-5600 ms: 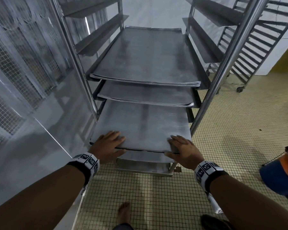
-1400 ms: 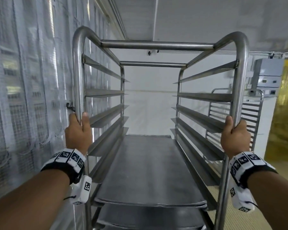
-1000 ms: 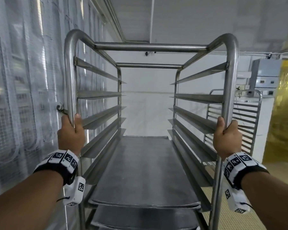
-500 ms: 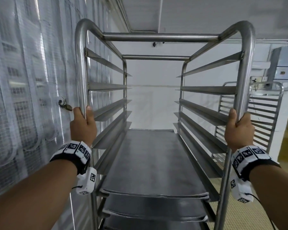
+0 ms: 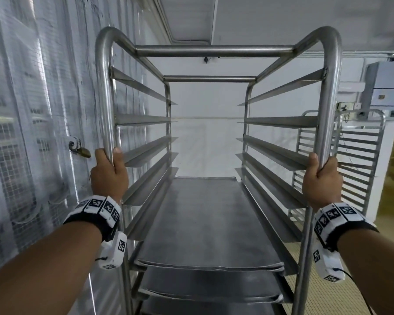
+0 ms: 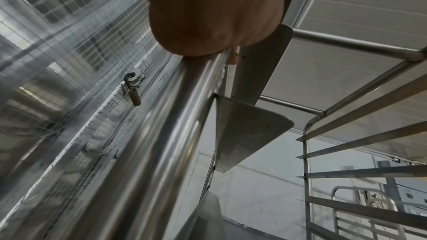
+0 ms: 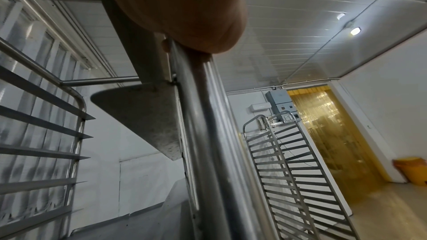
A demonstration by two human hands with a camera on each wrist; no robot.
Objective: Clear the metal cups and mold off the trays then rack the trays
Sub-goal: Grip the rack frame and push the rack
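While three trays (image 5: 205,226) sit racked, both hands' grip clamps the rack's (image 5: 214,50) two front posts.

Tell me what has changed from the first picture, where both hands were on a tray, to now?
Both hands let go of the low tray, now pushed into the rack. The left hand rose to grip the rack's left front post; the right hand grips the right front post. The upper trays stay racked, and the second rack stays behind.
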